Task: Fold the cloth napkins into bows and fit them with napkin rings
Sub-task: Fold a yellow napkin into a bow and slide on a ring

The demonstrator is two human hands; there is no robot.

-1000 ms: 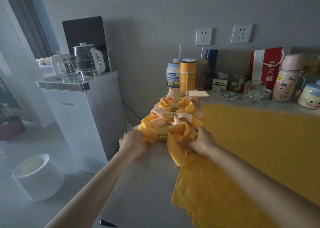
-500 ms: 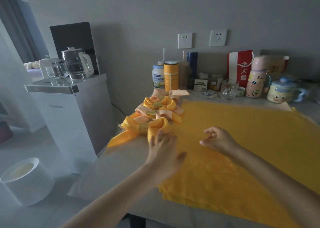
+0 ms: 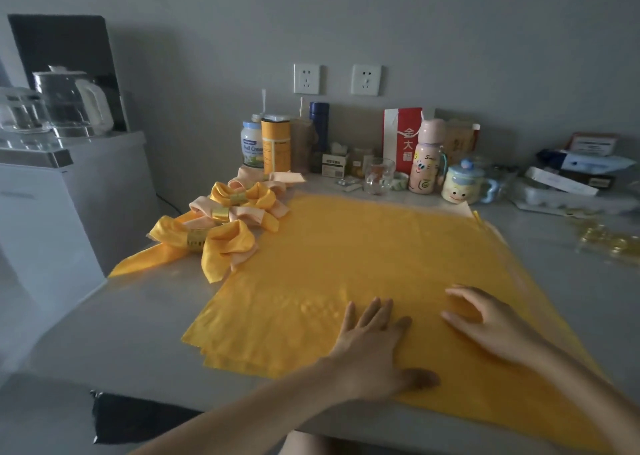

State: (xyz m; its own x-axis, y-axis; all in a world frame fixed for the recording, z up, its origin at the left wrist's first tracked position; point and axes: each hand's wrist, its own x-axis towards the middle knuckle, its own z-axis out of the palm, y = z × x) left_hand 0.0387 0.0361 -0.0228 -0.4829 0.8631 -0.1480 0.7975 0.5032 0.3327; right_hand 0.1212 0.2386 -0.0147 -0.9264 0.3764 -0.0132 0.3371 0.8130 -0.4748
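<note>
We are pressing our left hand (image 3: 372, 354), fingers wide, on the yellow napkin stack (image 3: 346, 247). Our right hand (image 3: 491, 326) is resting there too, relaxed, empty.

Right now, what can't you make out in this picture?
Head view:
- Gold napkin rings, far right: dim and blurred, count unclear.
- Yellow napkin stack: top sheet hides how many lie beneath.
- Rearmost peach bow: mostly hidden behind the yellow bow in front.

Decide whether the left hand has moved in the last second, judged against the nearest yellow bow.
Yes. The left hand has come off the nearest yellow bow toward the person and rightward, and now rests flat on the spread yellow napkin.
</note>
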